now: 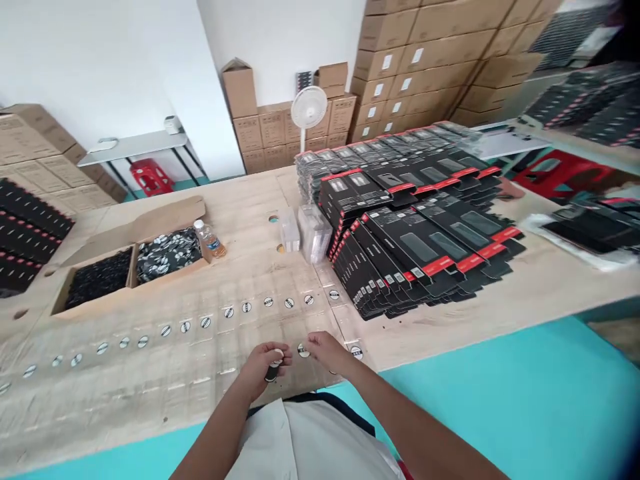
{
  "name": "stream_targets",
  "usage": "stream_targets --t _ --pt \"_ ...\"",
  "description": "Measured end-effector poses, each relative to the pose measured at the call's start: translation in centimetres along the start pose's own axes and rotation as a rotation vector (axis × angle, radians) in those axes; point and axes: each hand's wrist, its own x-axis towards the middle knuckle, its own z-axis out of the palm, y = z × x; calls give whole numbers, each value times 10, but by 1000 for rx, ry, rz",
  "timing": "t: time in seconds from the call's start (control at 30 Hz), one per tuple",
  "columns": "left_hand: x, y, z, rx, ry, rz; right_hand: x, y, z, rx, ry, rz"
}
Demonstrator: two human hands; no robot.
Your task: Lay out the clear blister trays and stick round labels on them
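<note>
My left hand (267, 365) is curled round a small stack of round stickers (273, 373), dark along its side with a pale top, just above the table's front part. Close by on the right, my right hand (327, 351) has its fingers pinched at the edge of a black-and-white round sticker (303, 350). Whether that sticker touches the tabletop is hard to see. Another round sticker (357, 352) lies right of my right hand, and one more is partly hidden under the wrist. A long row of the same stickers (205, 323) runs across the table to the left.
Stacked black-and-red flat boxes (400, 247) stand at right, beside clear plastic cases (315, 233). At left are an open carton of small black parts (100, 280), a carton of wrapped pieces (167, 255) and a bottle (210, 239). A white fan (309, 107) stands behind the wooden table (240, 207).
</note>
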Motion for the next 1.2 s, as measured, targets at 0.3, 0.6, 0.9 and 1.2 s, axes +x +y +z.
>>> stream_targets --t 0.3,0.6,0.9,1.2 --pt "-42 -18 -23 -268 82 100 12 -23 24 -59 -110 -141" --pt "-64 -29 -40 -189 98 106 4 -46 80 -63 -14 -159" --pt "-121 -49 -89 -275 125 103 -17 -56 114 -137 -122 -126" --pt "-153 -64 -120 -271 228 109 -24 -68 185 -87 -78 -111"
